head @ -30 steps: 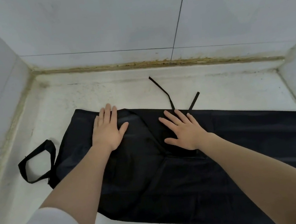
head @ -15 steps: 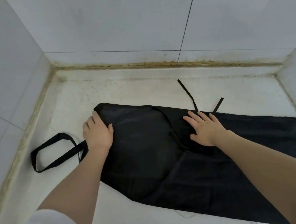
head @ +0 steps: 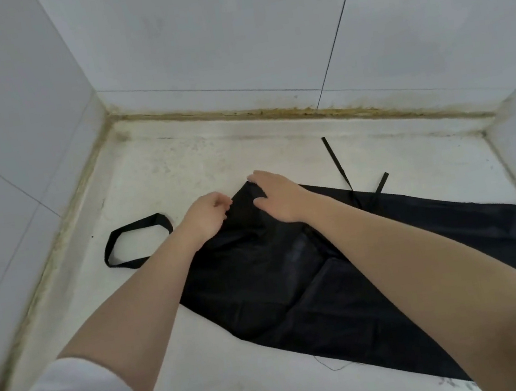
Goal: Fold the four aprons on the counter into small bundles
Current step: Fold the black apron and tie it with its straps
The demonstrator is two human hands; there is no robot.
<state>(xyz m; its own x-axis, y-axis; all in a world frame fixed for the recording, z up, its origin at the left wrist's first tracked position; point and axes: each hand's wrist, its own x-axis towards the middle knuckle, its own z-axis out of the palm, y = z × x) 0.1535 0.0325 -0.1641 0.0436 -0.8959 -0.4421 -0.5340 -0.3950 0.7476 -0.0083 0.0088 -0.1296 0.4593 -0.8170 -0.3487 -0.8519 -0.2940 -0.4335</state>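
A black apron [head: 295,276] lies spread flat on the white counter [head: 180,180], folded lengthwise and running from the middle to the right edge. Its neck loop [head: 136,240] lies on the counter to the left. Two thin ties [head: 335,163] stick out at the back. My left hand [head: 206,219] pinches the top left corner of the bib with curled fingers. My right hand [head: 278,195] rests on the same end just beside it, fingers bent over the cloth edge. Only this one apron is in view.
White tiled walls [head: 225,32] close the counter in at the left, back and right, with a stained yellowish seam [head: 271,113] along the back. Bare counter lies behind the apron and in front of it.
My right hand has moved left from the apron's middle to the bib end, close to my left hand. My left hand's fingers have curled onto the corner. The view has shifted to the left.
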